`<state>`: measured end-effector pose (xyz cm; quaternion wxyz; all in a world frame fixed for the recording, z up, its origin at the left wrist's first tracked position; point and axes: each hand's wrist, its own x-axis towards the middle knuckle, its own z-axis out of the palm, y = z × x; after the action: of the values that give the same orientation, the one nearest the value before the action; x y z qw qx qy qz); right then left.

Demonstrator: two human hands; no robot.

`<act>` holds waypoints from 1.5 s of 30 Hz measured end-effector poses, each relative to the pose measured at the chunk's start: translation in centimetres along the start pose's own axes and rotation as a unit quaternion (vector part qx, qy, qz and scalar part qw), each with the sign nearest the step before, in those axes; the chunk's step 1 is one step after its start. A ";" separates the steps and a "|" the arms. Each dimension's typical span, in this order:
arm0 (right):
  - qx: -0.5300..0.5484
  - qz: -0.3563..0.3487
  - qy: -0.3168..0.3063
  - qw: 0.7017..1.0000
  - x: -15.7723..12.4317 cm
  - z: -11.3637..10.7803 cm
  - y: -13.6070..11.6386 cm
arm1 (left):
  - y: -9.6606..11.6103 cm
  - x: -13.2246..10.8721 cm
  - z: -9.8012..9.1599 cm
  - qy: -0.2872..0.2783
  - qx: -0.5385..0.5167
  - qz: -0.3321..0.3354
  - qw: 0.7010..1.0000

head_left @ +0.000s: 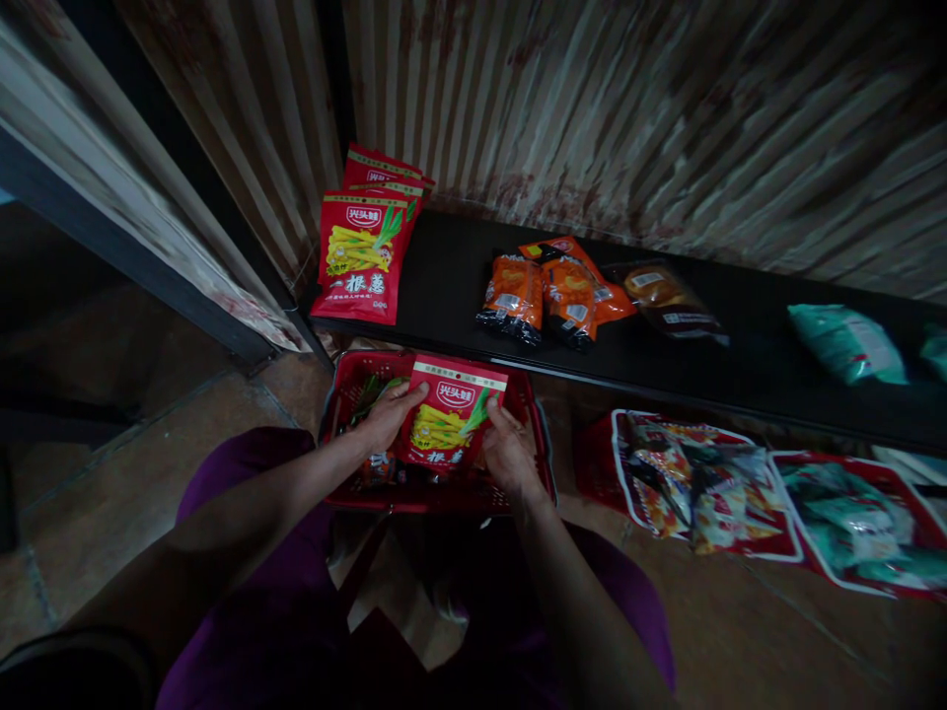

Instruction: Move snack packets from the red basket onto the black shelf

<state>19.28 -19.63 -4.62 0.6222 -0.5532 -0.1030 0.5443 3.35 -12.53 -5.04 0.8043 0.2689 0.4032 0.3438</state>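
Observation:
Between my two hands is a red snack bag (446, 419) with yellow sticks and a green onion printed on it. My left hand (390, 414) grips its left edge, thumb on the front. On the right edge my right hand (510, 449) pinches it the same way. The bag is held over a red plastic basket (342, 390), which has more packets in it, partly hidden by my hands. Several matching red bags (361, 258) stand upright in a row on the left end of the black shelf (451, 242).
Orange snack bags (569, 296) and a brown packet (666, 296) lie mid-shelf. Farther right on it is a teal bag (847, 343). Below stand a basket of mixed snack bags (702, 483) and a basket of teal bags (858, 523). A dark post (199, 177) rises at left.

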 end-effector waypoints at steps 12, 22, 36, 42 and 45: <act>0.035 0.031 -0.001 0.999 0.5 -0.5 -0.9 | 0.2 -0.8 -0.7 -0.062 0.062 -0.060 0.994; 0.031 0.086 -0.020 0.996 -0.9 -0.5 -1.8 | -0.3 -2.4 -1.2 -0.072 0.105 -0.047 0.991; 0.004 0.073 0.040 0.996 -5.3 -3.1 0.5 | -0.5 -5.3 -1.6 -0.092 0.077 -0.059 0.991; 0.015 0.055 0.076 0.995 -5.0 -4.0 0.6 | -1.1 -6.5 -1.8 -0.188 0.138 -0.142 0.962; -0.003 0.074 0.060 0.995 -5.0 -4.8 0.7 | -1.8 -6.1 -2.1 -0.151 0.157 -0.130 0.967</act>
<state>20.46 -26.55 -4.56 0.5841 -0.5923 -0.0260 0.5544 -0.51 -18.02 -4.58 0.8416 0.3857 0.3572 0.1239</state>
